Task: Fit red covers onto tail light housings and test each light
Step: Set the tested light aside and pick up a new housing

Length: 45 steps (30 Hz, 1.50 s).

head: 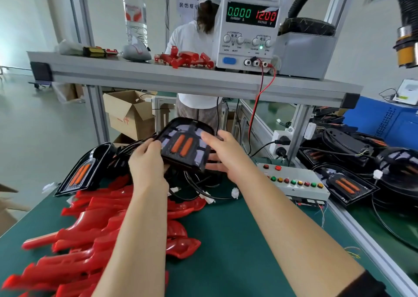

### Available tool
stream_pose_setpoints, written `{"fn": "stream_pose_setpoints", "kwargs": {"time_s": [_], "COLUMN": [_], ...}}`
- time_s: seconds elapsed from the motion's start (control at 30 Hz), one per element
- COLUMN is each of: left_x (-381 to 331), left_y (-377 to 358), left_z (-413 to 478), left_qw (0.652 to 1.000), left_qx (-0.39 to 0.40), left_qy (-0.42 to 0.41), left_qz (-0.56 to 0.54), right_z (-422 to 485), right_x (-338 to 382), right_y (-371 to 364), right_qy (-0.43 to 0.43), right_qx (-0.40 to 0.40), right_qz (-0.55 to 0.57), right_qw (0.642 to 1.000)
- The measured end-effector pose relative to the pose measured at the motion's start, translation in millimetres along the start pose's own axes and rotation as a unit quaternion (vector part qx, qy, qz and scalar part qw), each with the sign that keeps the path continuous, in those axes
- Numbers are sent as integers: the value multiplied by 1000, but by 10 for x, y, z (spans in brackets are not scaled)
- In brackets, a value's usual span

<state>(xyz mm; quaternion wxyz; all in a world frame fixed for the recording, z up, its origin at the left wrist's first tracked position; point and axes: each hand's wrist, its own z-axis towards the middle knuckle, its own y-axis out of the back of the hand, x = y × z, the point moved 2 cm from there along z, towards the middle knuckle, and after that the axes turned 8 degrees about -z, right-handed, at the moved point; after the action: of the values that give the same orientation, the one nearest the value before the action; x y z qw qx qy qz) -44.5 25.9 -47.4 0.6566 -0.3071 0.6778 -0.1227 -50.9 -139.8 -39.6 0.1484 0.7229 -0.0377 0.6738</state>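
Head view, glossy black housing (191,159), two orange strips (182,145), left hand (147,162) and right hand (224,154) gripping its edges

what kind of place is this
Probably a factory assembly and test bench: a digital power supply with leads attached, a big pile of red covers, and a wired tail light housing being handled.

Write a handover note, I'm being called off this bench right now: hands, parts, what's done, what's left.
Left hand grips the left edge of a black plastic tail light housing with two orange strips; right hand pinches its right edge.
It is held over the green bench mat, uncovered.
Glossy red plastic covers lie piled at left.
Grey power supply reads 0.000 A, 12.00 V.
Done: no covered housing in view.
Left: fit a cover, test, then the bare black housings at right.
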Motion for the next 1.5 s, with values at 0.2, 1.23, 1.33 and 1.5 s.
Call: {"fn": "stream_pose_setpoints", "kwargs": {"time_s": [0.2,1.23,1.33,1.5], "left_x": [352,1069,855,220], "left_y": [259,529,495,526], "left_z": [-781,-1065,-919,-342], "left_qw": [997,657,672,657], "left_qx": [71,371,341,243], "left_qy": [17,-118,-154,-199], "left_qz": [-1,646,639,685], "right_z": [-293,-1500,-1508,-1505], "right_x": [-290,-1600,-1566,-1584], "right_y": [389,807,788,748], "right_qy": [-72,-233,-232,-228], "right_qx": [-1,-96,-99,-121], "right_qz": [89,191,192,235], "right_qw": [993,949,948,937]}}
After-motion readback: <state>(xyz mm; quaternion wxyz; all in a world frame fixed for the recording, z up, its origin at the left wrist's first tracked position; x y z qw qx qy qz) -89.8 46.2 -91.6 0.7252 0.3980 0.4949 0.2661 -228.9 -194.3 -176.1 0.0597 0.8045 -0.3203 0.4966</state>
